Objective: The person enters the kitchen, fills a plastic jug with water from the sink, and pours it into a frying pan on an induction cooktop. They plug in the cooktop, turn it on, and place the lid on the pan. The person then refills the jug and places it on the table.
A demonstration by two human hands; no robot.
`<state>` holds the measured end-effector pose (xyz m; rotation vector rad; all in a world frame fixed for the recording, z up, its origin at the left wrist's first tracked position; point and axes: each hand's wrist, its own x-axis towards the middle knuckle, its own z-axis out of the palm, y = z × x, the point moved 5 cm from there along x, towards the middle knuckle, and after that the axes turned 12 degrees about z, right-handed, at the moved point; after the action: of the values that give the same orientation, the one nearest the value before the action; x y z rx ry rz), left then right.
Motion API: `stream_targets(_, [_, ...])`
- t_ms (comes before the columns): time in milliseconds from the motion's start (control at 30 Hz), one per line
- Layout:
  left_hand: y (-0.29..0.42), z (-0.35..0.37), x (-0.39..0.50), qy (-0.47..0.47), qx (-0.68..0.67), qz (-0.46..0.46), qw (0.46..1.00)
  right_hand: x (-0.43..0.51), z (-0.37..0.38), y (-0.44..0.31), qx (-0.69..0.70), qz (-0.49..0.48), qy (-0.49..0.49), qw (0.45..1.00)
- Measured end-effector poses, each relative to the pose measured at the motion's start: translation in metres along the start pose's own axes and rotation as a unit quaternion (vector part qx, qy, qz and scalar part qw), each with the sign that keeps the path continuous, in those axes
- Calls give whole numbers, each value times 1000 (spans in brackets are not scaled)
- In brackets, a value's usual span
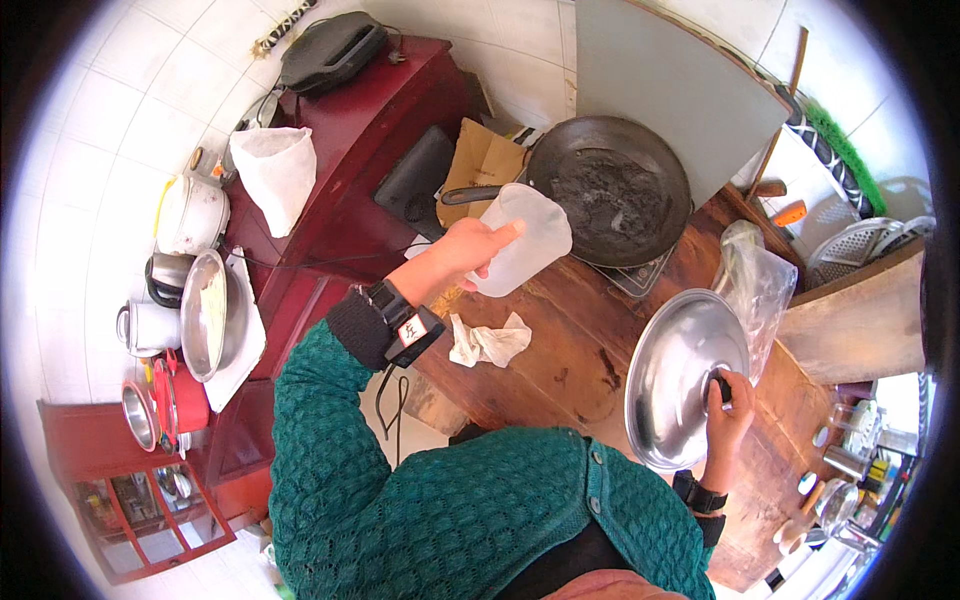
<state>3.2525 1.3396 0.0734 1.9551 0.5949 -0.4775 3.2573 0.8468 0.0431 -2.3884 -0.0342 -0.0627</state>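
Note:
My left hand (471,251) grips a translucent white plastic container (531,244) that is tilted towards the pan. A dark frying pan (611,187) sits on a black induction cooker (634,276), with some liquid or residue on its base. The pan's black handle (471,195) points left, partly behind the container. In my right hand (731,416) is the black knob of a shiny metal lid (679,375), held on its side above the wooden table. Beside the lid lies a clear plastic bag (765,292) with something pale green in it.
A crumpled tissue (491,339) lies on the wooden table (555,375). Left stands a dark red cabinet (337,157) bearing a metal bowl (204,315), a kettle (166,277) and a black electric appliance (334,52). A grey board (667,90) stands behind the pan. Jars and utensils (847,461) crowd the right.

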Motion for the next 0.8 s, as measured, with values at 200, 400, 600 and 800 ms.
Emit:
stream_targets(200, [14,-4,4,-15,43,3,999,-4,1,2,-12,2,8,1000])
stream_targets(400, [31,-9,16,-30,99,12,995,-5,1,3,-7,12,11,1000])
stream_targets(600, [55,-10,26,-41,134,11,990,-5,3,5,-7,0,11,1000])
stream_targets(800, [75,-5,36,-52,179,0,982,-9,6,11,5,-11,36,999])
